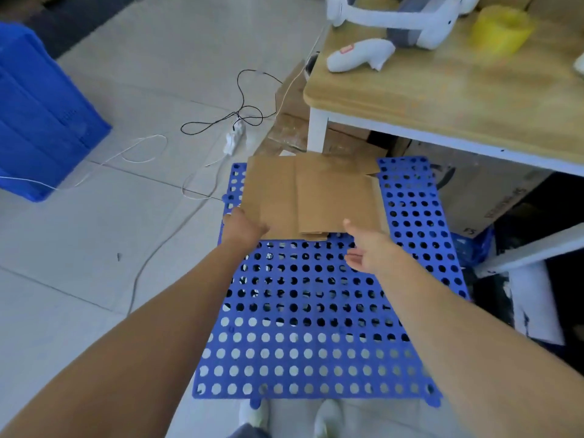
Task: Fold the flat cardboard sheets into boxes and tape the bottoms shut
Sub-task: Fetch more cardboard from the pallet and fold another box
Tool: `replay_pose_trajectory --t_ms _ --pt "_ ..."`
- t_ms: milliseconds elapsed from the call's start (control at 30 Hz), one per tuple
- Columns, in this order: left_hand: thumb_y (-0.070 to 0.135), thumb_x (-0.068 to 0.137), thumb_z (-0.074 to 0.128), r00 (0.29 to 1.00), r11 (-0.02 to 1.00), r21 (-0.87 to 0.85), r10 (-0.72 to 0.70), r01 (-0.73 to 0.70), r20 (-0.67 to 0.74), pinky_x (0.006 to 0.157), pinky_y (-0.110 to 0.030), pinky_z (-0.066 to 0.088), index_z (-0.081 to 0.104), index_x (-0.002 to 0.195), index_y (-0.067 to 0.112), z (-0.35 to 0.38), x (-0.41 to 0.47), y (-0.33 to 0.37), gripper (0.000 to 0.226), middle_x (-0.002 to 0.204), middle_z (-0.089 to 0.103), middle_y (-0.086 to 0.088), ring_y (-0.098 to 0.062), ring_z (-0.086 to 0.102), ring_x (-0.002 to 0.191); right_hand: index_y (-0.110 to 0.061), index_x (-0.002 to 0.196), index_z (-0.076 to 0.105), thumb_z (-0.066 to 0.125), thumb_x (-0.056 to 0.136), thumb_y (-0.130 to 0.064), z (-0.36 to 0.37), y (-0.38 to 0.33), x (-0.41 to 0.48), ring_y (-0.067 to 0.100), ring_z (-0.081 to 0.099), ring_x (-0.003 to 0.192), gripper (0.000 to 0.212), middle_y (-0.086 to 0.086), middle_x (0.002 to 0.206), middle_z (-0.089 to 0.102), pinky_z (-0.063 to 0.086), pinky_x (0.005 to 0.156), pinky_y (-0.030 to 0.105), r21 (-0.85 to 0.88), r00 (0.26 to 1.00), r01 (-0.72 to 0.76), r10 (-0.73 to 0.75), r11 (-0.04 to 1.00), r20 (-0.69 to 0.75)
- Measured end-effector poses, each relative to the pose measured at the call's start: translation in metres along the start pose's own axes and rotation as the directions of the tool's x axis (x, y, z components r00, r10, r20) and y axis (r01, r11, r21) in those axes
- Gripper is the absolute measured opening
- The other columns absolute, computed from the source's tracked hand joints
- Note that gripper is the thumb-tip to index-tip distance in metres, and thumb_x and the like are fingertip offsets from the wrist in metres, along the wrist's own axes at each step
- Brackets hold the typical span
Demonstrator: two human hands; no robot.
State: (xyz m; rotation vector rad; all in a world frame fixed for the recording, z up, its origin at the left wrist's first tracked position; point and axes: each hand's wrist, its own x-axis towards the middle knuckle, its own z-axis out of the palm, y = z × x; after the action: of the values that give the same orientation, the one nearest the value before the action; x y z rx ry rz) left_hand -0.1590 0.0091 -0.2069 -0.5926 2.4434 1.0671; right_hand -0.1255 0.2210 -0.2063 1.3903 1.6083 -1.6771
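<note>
A stack of flat brown cardboard sheets [316,194] lies on the far part of a blue perforated plastic mat [316,311] on the floor. My left hand [243,226] reaches the near left corner of the stack, its fingers hidden under or at the cardboard edge, so its hold is unclear. Just short of the near right edge of the stack hovers my right hand [366,248], with its fingers loosely spread and nothing in it. A roll of yellow tape [501,28] sits on the wooden table.
The wooden table [458,90] with white legs stands at the right, with white devices [360,55] on it. Cardboard boxes [480,197] sit beneath it. A blue crate [41,115] stands at the left. Cables and a power strip [235,137] lie on the tiled floor.
</note>
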Motion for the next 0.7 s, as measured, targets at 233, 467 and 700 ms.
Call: replay_pose_trajectory --t_ms 233,467,700 --pt "0.026 0.083 0.071 0.98 0.95 -0.248 -0.2 0.19 -0.014 0.095 -0.041 0.046 0.046 0.129 -0.001 0.014 0.042 -0.004 0.059 0.13 0.052 -0.019 -0.033 0.055 0.112 -0.005 0.133 0.04 0.064 0.089 -0.029 0.022 0.004 0.029 0.026 0.054 0.119 0.055 0.017 0.131 0.054 0.046 0.1 0.037 0.496 0.99 -0.076 0.008 0.865 0.139" --pt "0.03 0.081 0.072 0.962 0.918 -0.303 -0.272 0.257 -0.009 0.094 -0.045 0.047 0.046 0.128 0.001 0.019 0.066 -0.007 0.06 0.124 0.053 -0.014 -0.031 0.053 0.112 -0.009 0.136 0.039 0.065 0.089 -0.023 0.03 -0.004 0.045 0.025 0.051 0.122 0.056 0.011 0.133 0.053 0.043 0.1 0.037 0.619 0.992 -0.103 0.032 0.779 0.125" --pt "0.016 0.079 0.076 0.959 0.826 -0.492 -0.272 0.276 0.082 0.089 -0.039 0.05 0.053 0.116 -0.001 0.011 0.057 -0.004 0.047 0.11 0.062 -0.01 -0.027 0.061 0.098 -0.009 0.132 0.044 0.064 0.09 -0.018 0.018 -0.008 0.034 0.022 0.05 0.124 0.048 0.009 0.133 0.055 0.041 0.099 0.032 0.621 0.994 -0.041 -0.029 0.783 0.103"
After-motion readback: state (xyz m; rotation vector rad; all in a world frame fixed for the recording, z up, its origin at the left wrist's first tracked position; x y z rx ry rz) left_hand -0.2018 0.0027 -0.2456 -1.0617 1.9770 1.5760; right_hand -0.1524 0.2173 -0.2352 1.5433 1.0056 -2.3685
